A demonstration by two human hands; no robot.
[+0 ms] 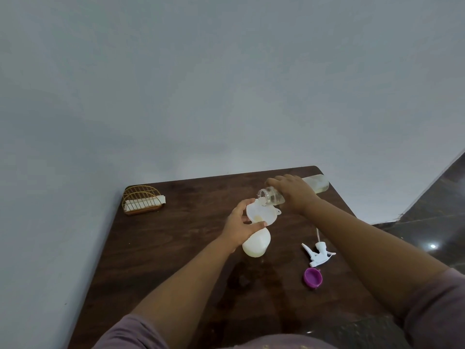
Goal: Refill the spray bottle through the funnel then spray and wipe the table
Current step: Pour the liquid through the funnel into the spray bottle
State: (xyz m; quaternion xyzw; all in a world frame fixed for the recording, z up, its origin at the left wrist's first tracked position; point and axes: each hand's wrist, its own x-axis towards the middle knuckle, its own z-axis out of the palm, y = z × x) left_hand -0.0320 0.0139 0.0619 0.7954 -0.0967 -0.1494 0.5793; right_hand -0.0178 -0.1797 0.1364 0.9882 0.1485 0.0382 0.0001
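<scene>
Near the tabletop's (156, 248) middle, left hand (239, 222) clamped on funnel (261, 212) atop white spray bottle (256, 244), right hand (294, 192) clasped around tipped clear bottle (273, 196), mouth over funnel.

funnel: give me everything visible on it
The funnel is white, translucent-looking plastic, a wide shallow cone with a small tab on its right rim. It sits in the neck of the white spray bottle, tilted a little. The left hand grips its near rim. The clear bottle, tipped by the right hand, has its mouth over the far rim. A little yellowish liquid shows inside. The spout is hidden.
</scene>
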